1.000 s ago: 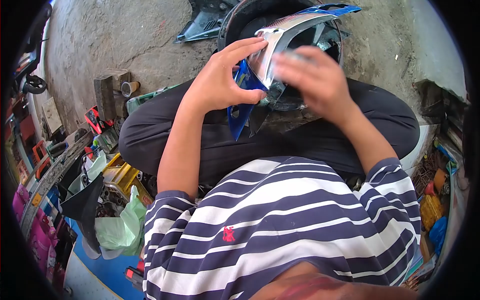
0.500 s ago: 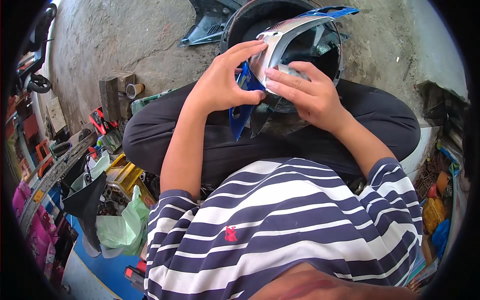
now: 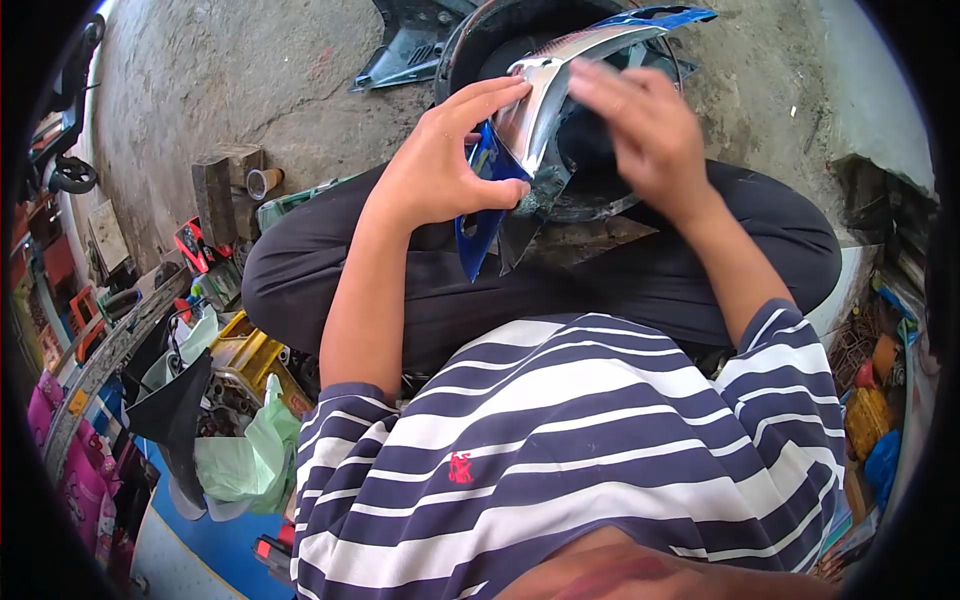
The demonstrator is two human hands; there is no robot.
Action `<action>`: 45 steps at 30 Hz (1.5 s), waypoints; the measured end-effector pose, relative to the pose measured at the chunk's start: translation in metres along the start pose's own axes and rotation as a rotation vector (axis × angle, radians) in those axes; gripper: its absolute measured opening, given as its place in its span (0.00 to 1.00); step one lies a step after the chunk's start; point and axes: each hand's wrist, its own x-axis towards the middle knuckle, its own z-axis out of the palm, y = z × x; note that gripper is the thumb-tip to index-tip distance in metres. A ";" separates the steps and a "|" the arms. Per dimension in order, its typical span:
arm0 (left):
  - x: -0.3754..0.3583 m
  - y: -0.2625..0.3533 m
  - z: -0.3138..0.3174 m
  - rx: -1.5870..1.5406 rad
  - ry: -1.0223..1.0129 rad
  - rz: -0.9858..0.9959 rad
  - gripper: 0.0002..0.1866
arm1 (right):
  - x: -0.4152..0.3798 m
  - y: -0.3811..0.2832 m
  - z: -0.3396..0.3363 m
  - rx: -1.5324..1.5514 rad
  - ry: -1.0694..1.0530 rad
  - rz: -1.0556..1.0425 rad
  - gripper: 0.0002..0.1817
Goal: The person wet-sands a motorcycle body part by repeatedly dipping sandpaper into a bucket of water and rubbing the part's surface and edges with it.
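Observation:
A curved motorcycle body panel, silver with blue ends, is tilted over a dark round tub between my crossed legs. My left hand grips the panel near its lower left, fingertips on the silver face and thumb by the blue lower end. My right hand, smeared by motion, is beside the panel's right edge above the tub. Whether it touches the panel or has anything in its fingers cannot be made out.
A dark plastic panel lies on the concrete floor behind the tub. At left are wooden blocks, a small cup, a yellow crate and a pale green bag. Assorted clutter, including a blue bag, sits at right.
My right hand has moved up and to the right from the panel's lower edge. The greyish piece seen under its fingers earlier no longer shows. My left hand keeps its grip.

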 end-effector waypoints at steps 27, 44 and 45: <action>-0.002 -0.001 -0.001 -0.002 -0.014 -0.032 0.53 | 0.003 -0.004 0.000 -0.164 0.052 0.121 0.26; 0.002 0.001 -0.002 0.062 0.017 0.016 0.51 | 0.003 -0.025 0.006 -0.174 -0.009 0.148 0.29; 0.002 0.000 -0.002 0.057 0.016 0.014 0.51 | 0.006 -0.028 0.004 -0.145 -0.030 0.157 0.27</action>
